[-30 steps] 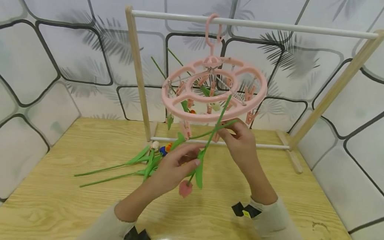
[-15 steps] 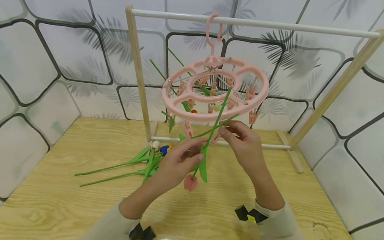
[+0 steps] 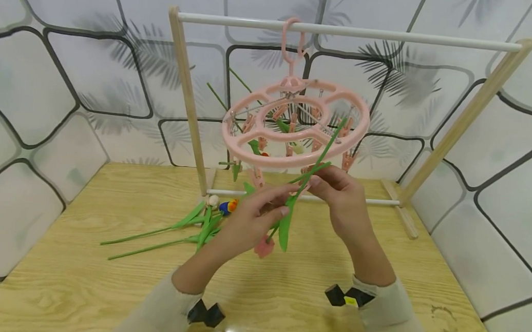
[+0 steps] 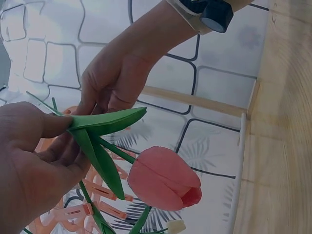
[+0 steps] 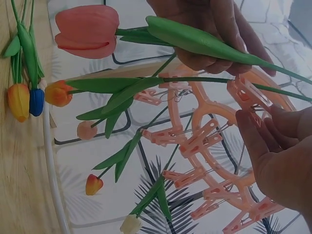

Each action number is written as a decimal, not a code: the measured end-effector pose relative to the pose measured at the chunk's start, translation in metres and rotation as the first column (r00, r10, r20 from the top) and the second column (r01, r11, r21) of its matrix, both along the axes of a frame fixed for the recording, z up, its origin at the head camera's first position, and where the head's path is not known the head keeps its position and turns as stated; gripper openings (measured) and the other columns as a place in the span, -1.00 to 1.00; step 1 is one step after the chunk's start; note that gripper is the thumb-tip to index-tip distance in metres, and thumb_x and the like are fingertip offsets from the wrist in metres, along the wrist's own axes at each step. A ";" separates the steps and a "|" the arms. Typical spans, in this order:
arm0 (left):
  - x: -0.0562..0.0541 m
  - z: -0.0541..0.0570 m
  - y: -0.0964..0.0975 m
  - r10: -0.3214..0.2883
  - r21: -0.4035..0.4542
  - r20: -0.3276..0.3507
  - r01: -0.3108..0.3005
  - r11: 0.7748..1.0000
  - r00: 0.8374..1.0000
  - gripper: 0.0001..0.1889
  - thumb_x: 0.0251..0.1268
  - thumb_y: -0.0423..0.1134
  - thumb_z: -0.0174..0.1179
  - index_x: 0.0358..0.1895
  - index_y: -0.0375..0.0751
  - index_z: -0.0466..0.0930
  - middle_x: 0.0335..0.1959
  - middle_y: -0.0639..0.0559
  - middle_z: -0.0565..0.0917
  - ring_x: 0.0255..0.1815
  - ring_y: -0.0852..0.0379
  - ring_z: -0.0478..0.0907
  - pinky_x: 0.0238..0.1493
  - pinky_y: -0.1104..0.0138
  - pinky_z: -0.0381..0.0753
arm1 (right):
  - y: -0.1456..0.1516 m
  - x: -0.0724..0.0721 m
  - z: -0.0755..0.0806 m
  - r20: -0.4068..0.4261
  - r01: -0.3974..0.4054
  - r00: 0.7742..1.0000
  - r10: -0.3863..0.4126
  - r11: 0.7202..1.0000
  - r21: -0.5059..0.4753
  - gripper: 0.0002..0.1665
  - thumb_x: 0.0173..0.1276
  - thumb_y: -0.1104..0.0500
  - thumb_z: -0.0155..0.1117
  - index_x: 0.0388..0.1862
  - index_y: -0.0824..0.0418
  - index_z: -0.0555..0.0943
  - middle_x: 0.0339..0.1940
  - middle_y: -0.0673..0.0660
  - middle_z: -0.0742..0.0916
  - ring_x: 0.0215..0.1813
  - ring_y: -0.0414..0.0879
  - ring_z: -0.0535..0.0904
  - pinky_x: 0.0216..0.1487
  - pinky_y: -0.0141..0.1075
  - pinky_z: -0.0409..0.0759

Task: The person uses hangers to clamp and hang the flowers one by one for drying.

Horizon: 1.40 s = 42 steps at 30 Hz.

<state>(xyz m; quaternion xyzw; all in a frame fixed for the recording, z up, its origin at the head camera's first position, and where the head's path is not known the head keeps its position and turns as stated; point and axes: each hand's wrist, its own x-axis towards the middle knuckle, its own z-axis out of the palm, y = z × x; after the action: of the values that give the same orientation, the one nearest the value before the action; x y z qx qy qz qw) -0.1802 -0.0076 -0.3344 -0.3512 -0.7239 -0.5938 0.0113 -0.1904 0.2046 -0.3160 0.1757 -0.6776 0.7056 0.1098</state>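
My left hand (image 3: 260, 217) pinches the green stem of a pink artificial tulip (image 4: 163, 178) between thumb and fingers. The bloom hangs low and the stem slants up past the hanger's front rim. With thumb and fingers my right hand (image 3: 344, 200) grips a pink clothespin (image 5: 248, 95) on the round pink clip hanger (image 3: 271, 161). The stem of an orange tulip (image 5: 59, 93) passes at this clothespin's jaws. In the head view the two green stems cross between the hands. Further tulips, including a white one (image 5: 130, 224), hang from other clips.
The hanger hooks over the white rail (image 3: 395, 36) of a wooden-legged rack (image 3: 185, 93). Loose tulips lie on the table left of the hands, among them a blue tulip (image 5: 36, 101) and a yellow-orange tulip (image 5: 18, 102). A patterned backdrop (image 3: 115, 73) surrounds the table (image 3: 54, 274).
My left hand has moved right, and the pink tulip's stem end has swung right over the hanger rim. My right hand has shifted slightly right, still at the clothespin.
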 end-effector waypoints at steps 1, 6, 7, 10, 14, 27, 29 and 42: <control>-0.001 0.000 0.000 -0.013 0.002 0.002 0.013 1.000 1.000 -0.55 0.52 -0.36 0.12 0.40 0.01 0.49 0.06 -0.01 0.62 -0.04 0.12 0.57 -0.05 0.30 0.63 | 0.000 -0.001 0.000 0.000 -0.011 1.000 0.011 0.999 -0.030 -0.76 0.49 0.27 0.25 0.05 0.34 0.66 -0.16 -0.03 0.79 -0.07 -0.14 0.73 0.13 -0.22 0.67; 0.000 0.002 0.001 -0.053 0.014 0.026 0.052 0.999 0.998 -0.54 0.52 -0.37 0.11 0.41 0.01 0.48 0.06 0.00 0.59 -0.03 0.10 0.55 -0.03 0.29 0.62 | 0.002 -0.002 -0.001 0.004 -0.036 0.999 0.036 0.991 -0.129 -0.72 0.50 0.31 0.21 0.10 0.40 0.62 -0.18 -0.02 0.79 -0.11 -0.17 0.73 0.09 -0.27 0.69; 0.000 0.003 0.001 -0.054 0.011 0.032 0.054 0.998 0.998 -0.54 0.53 -0.37 0.11 0.41 0.01 0.48 0.06 0.00 0.59 -0.03 0.10 0.54 -0.03 0.29 0.62 | 0.003 -0.002 -0.001 0.005 -0.035 0.999 0.036 0.989 -0.141 -0.70 0.50 0.30 0.21 0.11 0.44 0.60 -0.17 -0.02 0.79 -0.11 -0.17 0.73 0.09 -0.27 0.68; 0.001 0.005 0.001 -0.046 -0.002 0.047 0.046 0.999 0.998 -0.54 0.53 -0.36 0.10 0.42 0.00 0.47 0.07 -0.02 0.58 -0.02 0.09 0.53 -0.02 0.29 0.61 | 0.003 -0.003 0.000 0.006 -0.036 0.999 0.038 0.983 -0.180 -0.68 0.49 0.29 0.22 0.10 0.50 0.59 -0.16 -0.01 0.80 -0.11 -0.17 0.74 0.09 -0.27 0.68; 0.000 0.006 0.001 -0.028 -0.015 0.049 0.029 0.999 0.998 -0.55 0.54 -0.35 0.09 0.42 0.00 0.47 0.08 -0.03 0.57 -0.02 0.09 0.53 -0.02 0.27 0.61 | 0.002 -0.003 0.000 -0.007 -0.041 0.999 0.040 0.977 -0.211 -0.78 0.50 0.29 0.21 0.02 0.31 0.69 -0.15 0.00 0.80 -0.12 -0.17 0.75 0.08 -0.26 0.68; -0.004 0.006 0.003 0.038 -0.066 -0.100 -0.045 0.997 0.994 -0.56 0.57 -0.36 0.05 0.39 0.06 0.51 0.03 0.03 0.59 -0.12 0.17 0.49 -0.13 0.30 0.57 | 0.002 -0.005 0.000 -0.014 -0.028 1.000 0.026 0.971 -0.237 -0.78 0.48 0.28 0.22 0.03 0.19 0.70 -0.14 -0.02 0.79 -0.12 -0.20 0.73 0.05 -0.32 0.68; -0.004 0.006 0.003 0.038 -0.091 -0.163 -0.054 0.994 0.986 -0.57 0.57 -0.37 0.02 0.39 0.03 0.52 0.01 0.02 0.60 -0.15 0.16 0.44 -0.16 0.30 0.52 | 0.004 -0.006 0.001 -0.019 -0.053 0.999 0.050 0.974 -0.222 -0.78 0.50 0.31 0.18 0.05 0.25 0.68 -0.17 0.00 0.78 -0.12 -0.18 0.72 0.06 -0.31 0.68; -0.001 0.009 0.000 0.007 -0.181 -0.043 -0.015 0.983 0.999 -0.68 0.53 -0.32 0.11 0.26 -0.04 0.56 0.04 0.11 0.67 -0.01 0.24 0.63 -0.03 0.31 0.66 | 0.019 -0.010 0.003 -0.014 -0.108 0.994 0.107 0.985 -0.134 -0.72 0.52 0.37 0.15 -0.07 0.10 0.74 -0.21 -0.03 0.78 -0.17 -0.21 0.71 -0.03 -0.36 0.67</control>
<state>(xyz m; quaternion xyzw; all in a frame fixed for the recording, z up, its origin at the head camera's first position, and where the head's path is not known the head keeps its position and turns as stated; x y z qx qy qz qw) -0.1807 -0.0073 -0.3253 -0.3592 -0.7766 -0.5176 -0.0021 -0.1999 0.2231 -0.3131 0.2067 -0.6175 0.7541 0.0857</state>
